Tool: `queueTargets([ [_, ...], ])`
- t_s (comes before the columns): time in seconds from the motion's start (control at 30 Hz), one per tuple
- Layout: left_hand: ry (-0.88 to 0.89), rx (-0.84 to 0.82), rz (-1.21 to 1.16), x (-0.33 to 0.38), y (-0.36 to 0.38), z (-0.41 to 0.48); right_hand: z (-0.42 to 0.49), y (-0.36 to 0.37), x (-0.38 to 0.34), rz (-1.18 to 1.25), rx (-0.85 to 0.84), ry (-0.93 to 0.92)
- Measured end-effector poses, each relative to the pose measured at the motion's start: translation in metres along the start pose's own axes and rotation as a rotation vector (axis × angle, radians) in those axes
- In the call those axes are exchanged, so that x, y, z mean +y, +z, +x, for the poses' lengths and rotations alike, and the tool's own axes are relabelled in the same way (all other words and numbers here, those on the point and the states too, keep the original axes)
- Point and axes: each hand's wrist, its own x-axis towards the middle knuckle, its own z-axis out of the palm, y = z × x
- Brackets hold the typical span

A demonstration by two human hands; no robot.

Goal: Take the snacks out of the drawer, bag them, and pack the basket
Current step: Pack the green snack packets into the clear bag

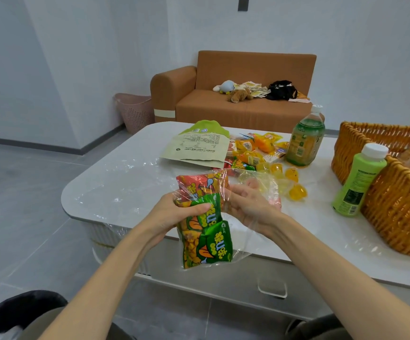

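Centre of the head view: a person's left hand (pixel 174 213) has its fingers and thumb curled round a bundle of snack packets (pixel 205 241), green over red, already inside a clear plastic bag (pixel 244 238). The right hand (pixel 246 204) pinches the film near the bag's mouth with its fingers partly bent.

The packets look light, puffy and crinkly, likely to slide against the slick film, so a grip across their middle seems safest. The bag is thin and limp, and is best held at its open rim.

Loose jelly cups (pixel 294 191) lie on the white table (pixel 130 182) just beyond the hands. The wicker basket (pixel 395 212) stands at the right of the frame, with a green bottle (pixel 357 184) leaning on it.
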Motion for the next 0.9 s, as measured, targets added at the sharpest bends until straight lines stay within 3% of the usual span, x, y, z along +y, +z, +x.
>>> queueTargets([
  [0.17, 0.029, -0.017, -0.026, 0.002, 0.003, -0.004, 0.000, 0.006, -0.003, -0.143, -0.025, -0.047],
  [0.3, 0.028, -0.035, -0.106, 0.004, 0.006, -0.003, 0.003, 0.005, -0.003, -0.372, 0.103, -0.127],
  [0.4, 0.020, -0.049, -0.161, 0.007, 0.006, 0.000, 0.004, 0.001, -0.003, -0.251, 0.121, -0.119],
  [0.67, 0.097, 0.223, -0.102, 0.006, 0.010, 0.000, 0.007, 0.007, -0.001, -0.084, 0.074, -0.104],
  [0.9, 0.105, 0.187, -0.202, 0.009, 0.013, -0.002, 0.010, 0.010, 0.002, -0.049, 0.062, -0.112],
])
